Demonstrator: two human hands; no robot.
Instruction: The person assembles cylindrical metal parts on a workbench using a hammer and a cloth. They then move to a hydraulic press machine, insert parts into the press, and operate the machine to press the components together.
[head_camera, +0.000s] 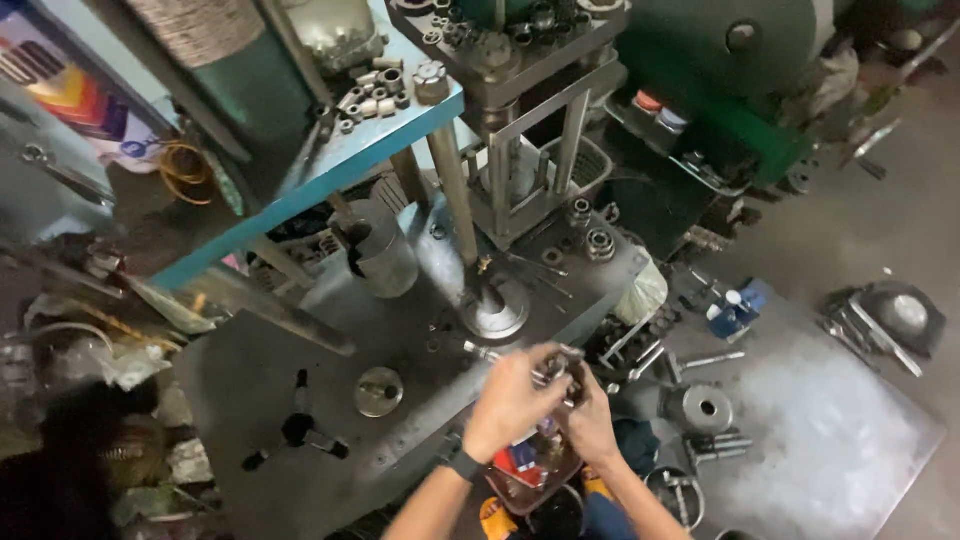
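My left hand (512, 398) and my right hand (590, 415) meet low in the middle of the head view, both closed around a small dark metal part (560, 368) held between the fingertips. A dark watch band sits on my left wrist. The hands hover over the front edge of a grey steel press bed (300, 380). Just beyond them stands a round metal die base (495, 312) under a vertical steel post (452, 180). What exactly the small part is stays unclear.
A blue shelf (340, 160) carries several bushings. A round disc (379, 390) and a black bolt (312, 435) lie on the bed. A red tin (520, 465) sits below my hands. Metal parts, a ring (706, 408) and a blue bottle (738, 308) litter the floor at right.
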